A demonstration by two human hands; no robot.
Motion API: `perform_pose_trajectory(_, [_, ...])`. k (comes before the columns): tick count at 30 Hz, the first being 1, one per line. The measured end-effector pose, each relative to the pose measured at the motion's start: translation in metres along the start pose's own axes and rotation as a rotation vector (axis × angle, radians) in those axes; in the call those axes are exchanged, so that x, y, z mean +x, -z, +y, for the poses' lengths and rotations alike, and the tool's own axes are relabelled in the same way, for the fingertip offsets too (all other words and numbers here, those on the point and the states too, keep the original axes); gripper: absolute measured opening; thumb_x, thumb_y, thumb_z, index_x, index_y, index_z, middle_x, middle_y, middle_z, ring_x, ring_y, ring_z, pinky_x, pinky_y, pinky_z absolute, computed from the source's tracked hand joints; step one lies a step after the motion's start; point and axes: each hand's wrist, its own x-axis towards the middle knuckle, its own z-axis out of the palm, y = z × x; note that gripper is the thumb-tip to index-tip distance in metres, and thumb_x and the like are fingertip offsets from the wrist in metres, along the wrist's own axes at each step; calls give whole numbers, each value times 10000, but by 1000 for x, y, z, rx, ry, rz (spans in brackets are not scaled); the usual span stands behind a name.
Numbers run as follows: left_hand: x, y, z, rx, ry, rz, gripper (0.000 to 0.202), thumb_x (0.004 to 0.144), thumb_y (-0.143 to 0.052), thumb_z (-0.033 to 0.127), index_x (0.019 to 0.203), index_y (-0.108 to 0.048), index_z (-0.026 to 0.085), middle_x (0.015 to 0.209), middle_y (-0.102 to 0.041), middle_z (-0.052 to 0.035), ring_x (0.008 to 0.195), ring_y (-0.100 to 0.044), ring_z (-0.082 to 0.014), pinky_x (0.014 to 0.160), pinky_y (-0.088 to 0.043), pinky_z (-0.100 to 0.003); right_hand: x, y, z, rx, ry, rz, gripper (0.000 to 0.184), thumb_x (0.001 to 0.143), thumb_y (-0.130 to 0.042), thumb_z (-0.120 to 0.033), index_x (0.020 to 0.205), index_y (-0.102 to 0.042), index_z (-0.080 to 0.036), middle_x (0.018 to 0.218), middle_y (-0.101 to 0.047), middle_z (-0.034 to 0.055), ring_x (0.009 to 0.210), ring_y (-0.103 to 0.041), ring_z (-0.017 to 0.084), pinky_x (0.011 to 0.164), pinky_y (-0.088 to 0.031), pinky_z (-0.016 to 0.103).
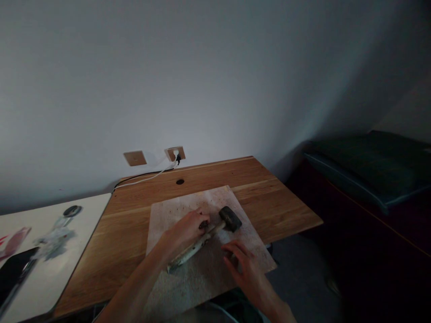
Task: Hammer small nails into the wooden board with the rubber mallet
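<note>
A mallet with a black head (230, 218) lies slantwise on a pale, worn board (202, 287), its light, stained handle (190, 255) running toward the near left. My left hand (191, 225) is just above the handle, fingers curled down toward the board. A small dark thing (204, 224) shows at those fingers; its kind is too dim to tell. To the right of the handle, my right hand (245, 265) hovers over the board's right part, thumb and fingers apart and nothing seen between them.
The board rests on a wooden table (279, 202) with a round cable hole (180, 181). A white table (74, 251) on the left bears a tape roll (72, 211), crumpled plastic (55, 242) and a black object (15, 273). Cords run from a wall socket (175, 154). Right stands a cushioned seat (363, 170).
</note>
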Motion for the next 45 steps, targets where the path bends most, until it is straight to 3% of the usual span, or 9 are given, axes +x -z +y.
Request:
perform_pose_trajectory(5, [-4, 3, -1, 45, -33, -30, 201, 788, -583, 79, 893, -675, 224, 1048, -616, -44, 903, -626, -199, 792, -493, -293, 3, -9, -4, -57, 34, -35, 286, 951, -504, -165, 1172, -676, -226, 1139, -671, 92, 1021, -677, 227, 933, -561, 360])
perform_pose_trajectory(12, [-6, 15, 2, 102, -34, -46, 270, 733, -664, 119, 969, -706, 244, 1044, -642, -44, 916, -629, -231, 822, -508, -327, 19, -18, -18, -211, 21, -95, 408, 919, -520, -115, 1287, -644, -238, 1193, -672, 94, 1041, -693, 245, 939, -553, 375])
perform_pose_trajectory(22, [0, 20, 6, 104, -42, -127, 276, 737, -555, 40, 887, -681, 233, 951, -669, -24, 868, -636, -204, 792, -487, -297, 48, -31, -49, -444, -71, -311, 418, 1007, -535, -394, 1401, -587, -264, 1026, -783, 124, 959, -746, 336, 799, -525, 382])
perform_pose_trajectory(26, [0, 16, 1, 109, -82, -92, 245, 741, -551, 35, 862, -654, 222, 932, -672, -22, 881, -644, -204, 792, -483, -291, 47, -36, -43, -368, -73, -260, 384, 1021, -505, -437, 1334, -624, -250, 1057, -780, 116, 972, -744, 300, 804, -510, 344])
perform_pose_trajectory(30, [-7, 17, 4, 128, -83, -69, 221, 776, -572, 41, 884, -658, 213, 948, -681, -36, 932, -660, -222, 825, -487, -303, 33, -37, -32, -237, -125, -186, 301, 1017, -512, -445, 1122, -708, -242, 838, -775, 60, 798, -750, 239, 692, -485, 275])
perform_pose_trajectory(33, [-13, 17, 3, 135, -69, -48, 234, 817, -564, 41, 932, -674, 212, 973, -689, -45, 958, -668, -225, 858, -495, -311, 19, -30, -28, -71, -145, -123, 254, 985, -552, -420, 1029, -720, -235, 730, -737, 20, 668, -711, 198, 620, -470, 253])
perform_pose_trajectory(37, [-26, 12, 0, 137, -19, 12, 293, 862, -549, 51, 1062, -683, 217, 1059, -688, -58, 1005, -663, -224, 912, -512, -335, -1, -16, -30, 94, -152, -51, 265, 964, -554, -440, 1030, -690, -223, 784, -724, 13, 681, -684, 178, 604, -482, 239])
perform_pose_trajectory(40, [-45, 4, -2, 160, -1, 136, 397, 875, -570, 70, 1224, -644, 243, 1189, -665, -73, 1140, -614, -250, 1034, -479, -413, -13, -9, -30, 95, -122, 16, 299, 984, -507, -462, 1056, -673, -224, 839, -718, 25, 684, -672, 169, 582, -483, 231])
perform_pose_trajectory(45, [-101, -20, -12, 207, 61, 280, 474, 840, -560, 62, 1255, -631, 281, 1267, -641, -63, 1218, -573, -268, 1086, -456, -484, -17, -10, -22, -12, -91, 108, 277, 993, -480, -383, 1115, -675, -229, 909, -723, 51, 781, -705, 190, 710, -537, 257])
